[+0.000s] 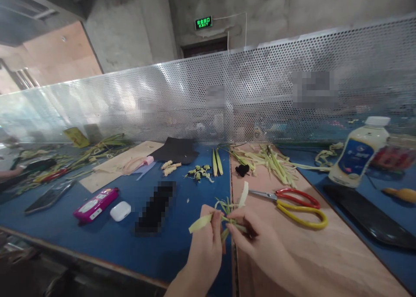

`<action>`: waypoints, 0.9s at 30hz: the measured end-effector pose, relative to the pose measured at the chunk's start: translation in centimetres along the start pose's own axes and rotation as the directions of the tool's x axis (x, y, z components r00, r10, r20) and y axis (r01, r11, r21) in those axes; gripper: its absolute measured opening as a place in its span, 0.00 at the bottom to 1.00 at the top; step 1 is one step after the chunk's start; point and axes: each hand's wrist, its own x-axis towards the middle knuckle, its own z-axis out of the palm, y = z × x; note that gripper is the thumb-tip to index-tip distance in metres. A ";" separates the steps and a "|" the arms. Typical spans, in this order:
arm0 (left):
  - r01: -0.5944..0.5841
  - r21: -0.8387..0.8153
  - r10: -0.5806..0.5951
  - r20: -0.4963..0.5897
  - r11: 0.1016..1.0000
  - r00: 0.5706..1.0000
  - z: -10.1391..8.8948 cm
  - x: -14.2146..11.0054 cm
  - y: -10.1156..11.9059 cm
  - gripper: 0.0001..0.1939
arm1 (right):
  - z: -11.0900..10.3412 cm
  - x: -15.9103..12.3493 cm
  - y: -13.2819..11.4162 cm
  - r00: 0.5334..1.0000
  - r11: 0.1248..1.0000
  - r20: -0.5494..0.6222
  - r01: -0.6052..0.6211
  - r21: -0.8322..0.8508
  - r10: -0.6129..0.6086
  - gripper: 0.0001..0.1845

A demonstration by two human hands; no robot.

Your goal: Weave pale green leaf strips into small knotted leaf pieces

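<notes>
Close to the table's front, both hands meet at a bundle of pale green leaf strips (200, 223), with thin shredded ends sticking up. My left hand (208, 240) is closed, its thumb and fingers pinching the bundle from the left. From the right, my right hand (251, 234) pinches the same strips between thumb and fingers. One wider strip (243, 194) points upward past the right hand's fingers. Just right of the hands lie scissors (300, 203) with one red and one yellow handle, blades toward the left. The exact join of the strips is partly hidden by fingers.
Loose leaf strips (274, 164) lie on the wooden board (338, 249). Small woven pieces (199, 173) sit on the blue tabletop (130, 249). A bottle (359, 151) and black phone (370, 214) stand right; a purple device (96, 205) and white case (120, 210) lie left. A perforated metal screen (182, 102) rises behind.
</notes>
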 end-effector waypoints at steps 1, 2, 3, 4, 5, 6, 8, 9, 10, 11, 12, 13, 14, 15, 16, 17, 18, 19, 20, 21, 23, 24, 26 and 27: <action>0.013 -0.019 -0.014 -0.008 1.000 1.000 -0.1 0.0 0.1 0.19 | -0.1 0.0 0.0 1.000 1.000 0.028 0.002 0.006 -0.002 0.08; 0.028 -0.041 -0.029 -0.023 0.999 0.999 -0.2 0.0 0.3 0.18 | -0.2 -0.1 0.0 0.998 1.000 0.057 -0.003 0.017 0.002 0.09; 0.047 -0.063 -0.049 -0.037 0.997 0.998 -0.3 0.0 0.5 0.18 | -0.3 -0.1 0.0 0.997 0.999 0.080 -0.017 0.037 0.014 0.10; 0.067 -0.085 -0.071 -0.044 0.994 0.996 -0.4 0.0 0.7 0.17 | -0.3 -0.1 0.0 0.995 0.997 0.094 -0.040 0.060 0.034 0.10; 0.088 -0.107 -0.092 -0.038 0.990 0.995 -0.5 0.0 0.9 0.17 | -0.4 -0.1 -0.1 0.994 0.994 0.097 -0.064 0.085 0.056 0.11; 0.108 -0.126 -0.111 -0.016 0.986 0.994 -0.6 0.0 1.1 0.17 | -0.4 0.0 -0.1 0.993 0.990 0.091 -0.087 0.108 0.077 0.11; 0.138 -0.160 -0.132 0.047 0.977 0.990 -0.8 0.0 1.3 0.17 | -0.4 0.0 -0.1 0.990 0.981 0.093 -0.117 0.156 0.103 0.12; 0.144 -0.169 -0.133 0.075 0.975 0.988 -0.9 0.0 1.4 0.18 | -0.4 0.1 -0.1 0.990 0.977 0.097 -0.120 0.175 0.104 0.13; 0.142 -0.171 -0.128 0.093 0.975 0.987 -1.0 0.0 1.4 0.19 | -0.4 0.1 -0.1 0.991 0.976 0.097 -0.112 0.185 0.096 0.13; 0.136 -0.167 -0.121 0.098 0.977 0.988 -1.1 0.1 1.4 0.19 | -0.4 0.2 0.0 0.993 0.979 0.089 -0.097 0.180 0.082 0.13; 0.123 -0.162 -0.109 0.095 0.979 0.989 -1.1 0.2 1.4 0.19 | -0.4 0.2 0.1 0.996 0.985 0.068 -0.073 0.156 0.062 0.13; 0.111 -0.158 -0.098 0.089 0.981 0.991 -1.2 0.3 1.4 0.19 | -0.5 0.3 0.2 0.999 0.993 0.035 -0.040 0.113 0.037 0.13; 0.105 -0.153 -0.093 0.083 0.983 0.992 -1.2 0.4 1.3 0.18 | -0.5 0.3 0.4 1.000 0.998 -0.003 -0.006 0.057 0.006 0.13; 0.110 -0.147 -0.099 0.080 0.983 0.992 -1.2 0.5 1.3 0.18 | -0.6 0.3 0.6 0.999 1.000 -0.028 0.024 -0.002 -0.024 0.12; 0.124 -0.141 -0.112 0.090 0.982 0.990 -1.3 0.6 1.4 0.18 | -0.7 0.3 0.8 0.998 0.997 -0.038 0.046 -0.055 -0.048 0.12; 0.144 -0.139 -0.130 0.109 0.980 0.986 -1.3 0.7 1.4 0.17 | -0.8 0.2 1.0 0.997 0.993 -0.038 0.063 -0.099 -0.067 0.12; 0.166 -0.139 -0.148 0.132 0.976 0.980 -1.4 0.8 1.5 0.17 | -0.8 0.2 1.1 0.996 0.988 -0.034 0.079 -0.136 -0.084 0.13; 0.185 -0.144 -0.163 0.152 0.972 0.975 -1.4 0.9 1.6 0.17 | -0.9 0.1 1.2 0.995 0.982 -0.027 0.092 -0.168 -0.098 0.13; 0.194 -0.155 -0.168 0.168 0.969 0.971 -1.5 0.9 1.6 0.17 | -1.0 0.1 1.2 0.994 0.975 -0.019 0.104 -0.196 -0.110 0.13; 0.198 -0.169 -0.169 0.175 0.966 0.970 -1.5 1.0 1.7 0.16 | -1.1 0.0 1.2 0.992 0.968 -0.015 0.116 -0.223 -0.122 0.13; 0.202 -0.188 -0.168 0.183 0.961 0.969 -1.6 1.0 1.6 0.16 | -1.2 0.0 1.1 0.988 0.952 -0.012 0.147 -0.267 -0.156 0.14; 0.203 -0.196 -0.167 0.186 0.959 0.968 -1.6 1.0 1.4 0.15 | -1.3 0.0 1.1 0.984 0.944 -0.010 0.165 -0.286 -0.175 0.14; 0.204 -0.225 -0.161 0.194 0.953 0.968 -1.4 1.1 1.0 0.14 | -1.4 0.2 0.9 0.975 0.926 -0.014 0.206 -0.316 -0.221 0.15; 0.202 -0.245 -0.155 0.200 0.948 0.968 -1.4 1.1 0.8 0.14 | -1.4 0.2 0.9 0.970 0.920 -0.020 0.222 -0.322 -0.241 0.14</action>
